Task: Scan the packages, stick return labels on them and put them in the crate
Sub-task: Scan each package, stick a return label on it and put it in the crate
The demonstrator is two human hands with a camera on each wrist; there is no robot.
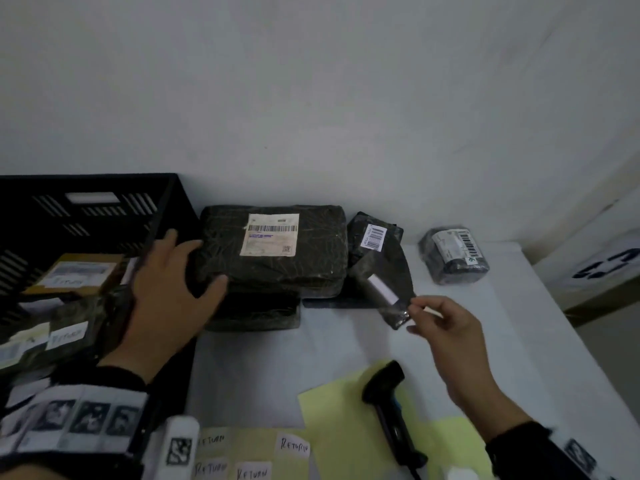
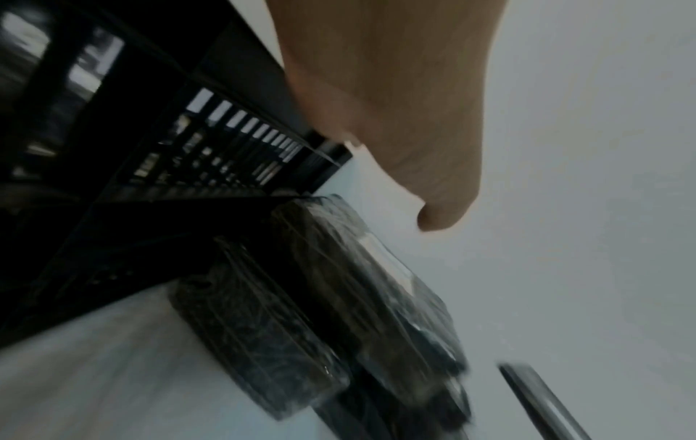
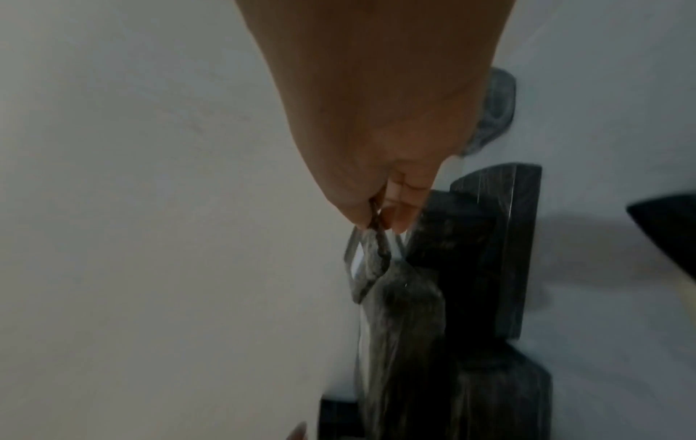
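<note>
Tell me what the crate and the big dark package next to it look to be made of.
Crate: looks like rigid black moulded plastic with a matte finish, judging by its slotted vent walls and cut-out handle.
Big package: seemingly dark, glossy plastic film, since it is creased and catches highlights; its shipping label looks like matte printed paper.

A white counter point(image 1: 346, 344) fills the lower right of the head view and meets a pale wall. At the left edge stands a black slatted crate point(image 1: 104, 216). Just right of it lies a flat dark package point(image 1: 256, 311) with a bigger labelled package point(image 1: 277, 251) stacked on top. A clear-wrapped bundle point(image 1: 453, 254) sits alone at the right. Yellow sheets point(image 1: 346, 410) lie at the bottom, under a black scanner point(image 1: 388, 403) and beside handwritten RETURN labels point(image 1: 294, 445).
</note>
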